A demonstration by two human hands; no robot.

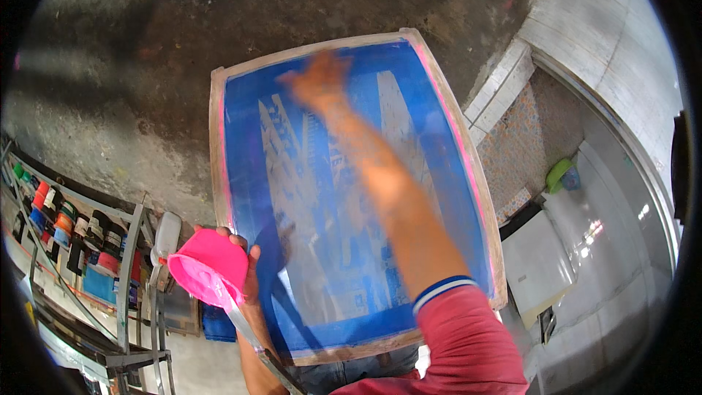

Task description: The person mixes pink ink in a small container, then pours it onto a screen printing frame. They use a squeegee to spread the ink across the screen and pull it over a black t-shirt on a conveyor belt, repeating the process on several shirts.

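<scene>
Holding a pink container (pixel 219 260) beside a framed blue screen (pixel 217 128)

The framed blue screen lies in front of the person, with its long axis going from the near edge to the far edge, away from the body; the right hand (pixel 320 80) is the nearer one, as it is over the mesh close to the far edge, left of the middle; the right forearm (pixel 395 190) crosses the screen slantwise from the near right corner.

So the screen is under the right hand, and to the right of the left hand (pixel 251 281); this left hand is at the left edge, near the near left corner, its fingers closed around the pink container, from which a metal blade (pixel 247 330) sticks out toward the person; the right hand is blurred but looks wide, with the thumb apart; whether it touches the mesh, I cannot tell.
</scene>
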